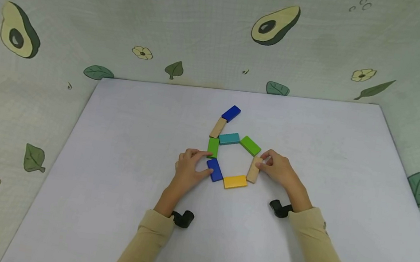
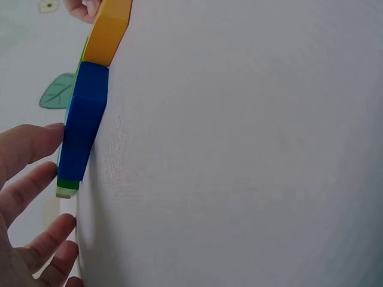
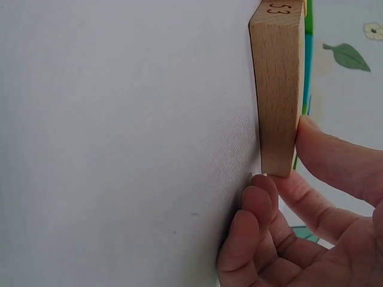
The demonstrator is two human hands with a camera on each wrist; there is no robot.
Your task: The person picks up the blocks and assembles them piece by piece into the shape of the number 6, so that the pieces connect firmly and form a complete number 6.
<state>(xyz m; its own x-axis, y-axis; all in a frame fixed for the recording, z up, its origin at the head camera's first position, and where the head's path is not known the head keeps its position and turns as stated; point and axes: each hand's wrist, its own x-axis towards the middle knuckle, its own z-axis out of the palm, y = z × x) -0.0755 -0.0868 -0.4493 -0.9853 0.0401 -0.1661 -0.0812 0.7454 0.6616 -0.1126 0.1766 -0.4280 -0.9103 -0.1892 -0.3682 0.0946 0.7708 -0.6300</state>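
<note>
Several flat wooden blocks form a ring with a tail on the white table. My left hand (image 1: 187,170) has its thumb on a dark blue block (image 1: 214,170) and its index finger at a green block (image 1: 213,147); the other fingers are spread. With thumb and index finger, my right hand (image 1: 278,171) pinches the far end of a plain wood block (image 1: 253,170); its other fingers curl beside it in the right wrist view. A yellow block (image 1: 235,182) lies between the blue and plain blocks. Another green block (image 1: 250,145) and a teal block (image 1: 229,138) complete the ring's far side.
The tail is a second plain wood block (image 1: 218,127) and a second dark blue block (image 1: 231,113). A white table (image 1: 132,138) lies beneath everything. Behind it hangs an avocado-print cloth (image 1: 215,37). Black wrist cameras (image 1: 183,219) sit at both cuffs.
</note>
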